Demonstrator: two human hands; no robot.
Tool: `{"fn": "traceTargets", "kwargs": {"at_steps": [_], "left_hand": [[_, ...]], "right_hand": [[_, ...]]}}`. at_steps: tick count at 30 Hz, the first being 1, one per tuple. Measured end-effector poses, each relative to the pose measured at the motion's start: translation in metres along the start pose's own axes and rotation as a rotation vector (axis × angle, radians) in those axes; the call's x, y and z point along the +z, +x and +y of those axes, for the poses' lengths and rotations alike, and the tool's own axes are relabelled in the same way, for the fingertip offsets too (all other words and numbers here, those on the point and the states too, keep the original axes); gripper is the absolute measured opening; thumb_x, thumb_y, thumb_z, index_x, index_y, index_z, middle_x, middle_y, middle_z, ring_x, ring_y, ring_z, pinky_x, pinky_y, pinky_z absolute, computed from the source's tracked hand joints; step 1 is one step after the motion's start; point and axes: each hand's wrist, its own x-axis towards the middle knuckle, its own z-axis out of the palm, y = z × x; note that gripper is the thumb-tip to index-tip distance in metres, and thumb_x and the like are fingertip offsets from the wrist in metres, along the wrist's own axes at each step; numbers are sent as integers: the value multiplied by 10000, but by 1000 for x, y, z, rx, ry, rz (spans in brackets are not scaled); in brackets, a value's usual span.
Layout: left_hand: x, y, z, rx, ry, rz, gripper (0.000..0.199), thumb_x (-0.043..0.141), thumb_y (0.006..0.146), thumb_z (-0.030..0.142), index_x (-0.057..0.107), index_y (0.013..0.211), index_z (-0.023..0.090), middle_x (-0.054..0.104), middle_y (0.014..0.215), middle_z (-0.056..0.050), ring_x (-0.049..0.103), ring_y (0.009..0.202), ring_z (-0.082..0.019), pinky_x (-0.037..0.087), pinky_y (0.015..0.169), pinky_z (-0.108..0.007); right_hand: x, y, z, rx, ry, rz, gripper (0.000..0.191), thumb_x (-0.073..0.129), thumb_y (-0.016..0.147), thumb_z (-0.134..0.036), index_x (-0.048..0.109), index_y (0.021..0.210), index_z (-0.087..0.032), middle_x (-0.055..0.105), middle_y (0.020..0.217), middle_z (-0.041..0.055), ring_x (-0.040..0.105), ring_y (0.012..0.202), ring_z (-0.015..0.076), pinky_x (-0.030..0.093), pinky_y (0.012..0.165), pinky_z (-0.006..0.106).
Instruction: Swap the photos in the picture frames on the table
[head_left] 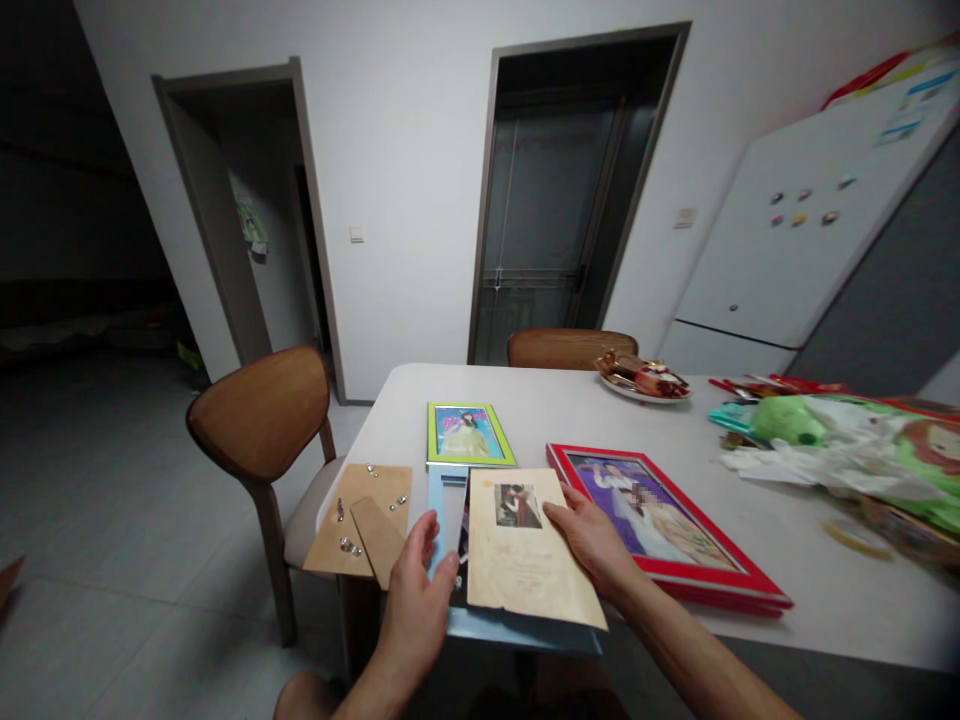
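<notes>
A cream-coloured printed sheet [525, 575] with a small picture near its top lies over a light blue photo frame [517, 630]. My right hand [592, 540] grips the sheet's right edge, thumb on top. Beside the frame's left side, my left hand [416, 595] is open, thumb and fingers apart, holding nothing. A dark strip shows between the sheet and the blue frame. To the left rests a brown backing board [322, 550] with several metal clips [349, 546] and a support flap [379, 535], partly hidden behind my left hand.
A green photo frame [430, 440] lies beyond the blue one. Stacked red photo frames [739, 580] sit to the right. Farther right are plastic packaging [832, 440], a tape roll [859, 540] and a plate [660, 398] of items. Wooden chairs [262, 415] stand around the white table [525, 390].
</notes>
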Motion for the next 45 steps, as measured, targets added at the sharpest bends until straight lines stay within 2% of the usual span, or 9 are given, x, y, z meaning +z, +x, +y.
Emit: {"fn": "traceTargets", "kwargs": {"at_steps": [5,8,16,21,25,29,37,41,45], "left_hand": [[-5,-6,-7,230,519,-224,424,502,657,148,522,1081,145,454,1238,-121,392,1149,-239,281,985,-411],[-2,-10,-13,322,656,-284,444,481,663,128,493,1108,122,437,1246,-143,389,1151,-238,309,971,-431],[-6,-11,-17,398,765,-318,419,491,693,141,482,1112,120,454,1231,-141,402,1142,-236,336,961,-436],[-6,-12,-15,413,842,-356,437,528,686,164,476,1119,125,457,1229,-144,398,1146,-254,303,970,-480],[-3,-9,-11,401,915,-399,431,523,685,154,484,1111,109,463,1220,-162,397,1144,-269,297,965,-493],[-2,-2,-6,385,999,-377,397,492,688,127,504,1084,106,491,1192,-160,413,1129,-271,316,950,-474],[-1,2,3,382,1050,-413,254,400,743,115,565,923,183,564,1110,-90,449,1099,-227,258,959,-498],[-23,0,-5,494,942,-345,378,419,733,131,467,1105,178,514,1177,-98,435,1117,-209,314,954,-451],[-79,11,-19,556,1007,-38,453,384,703,87,434,1146,169,445,1242,-106,373,1166,-225,325,954,-443]], "right_hand": [[-2,9,7,-30,-196,-11,616,510,663,-200,315,1246,-162,672,829,66,626,597,170,483,524,267],[4,12,8,-91,-322,-77,544,495,667,-201,395,1199,-151,667,860,69,627,656,172,481,547,254],[16,18,3,-61,-500,-112,352,431,704,-252,551,998,-101,660,868,92,614,650,171,450,535,238],[23,18,2,-297,-1080,-31,313,429,732,-327,602,872,-107,647,839,137,590,768,215,398,649,279],[27,11,5,-314,-1360,72,445,343,775,-465,578,926,-119,614,865,161,573,782,242,367,628,307],[27,6,9,-393,-1365,136,487,327,790,-466,497,1072,-108,578,904,145,544,817,228,359,661,299],[19,-18,11,-593,-1406,-168,265,417,772,-329,598,901,-185,557,956,92,439,948,215,323,758,302],[23,-19,10,-566,-1409,-159,257,419,770,-292,600,910,-175,556,985,101,438,950,217,318,771,317],[45,-24,9,-628,-1238,-262,312,412,782,-294,573,1018,-170,561,1012,100,459,935,203,318,795,315]]}}
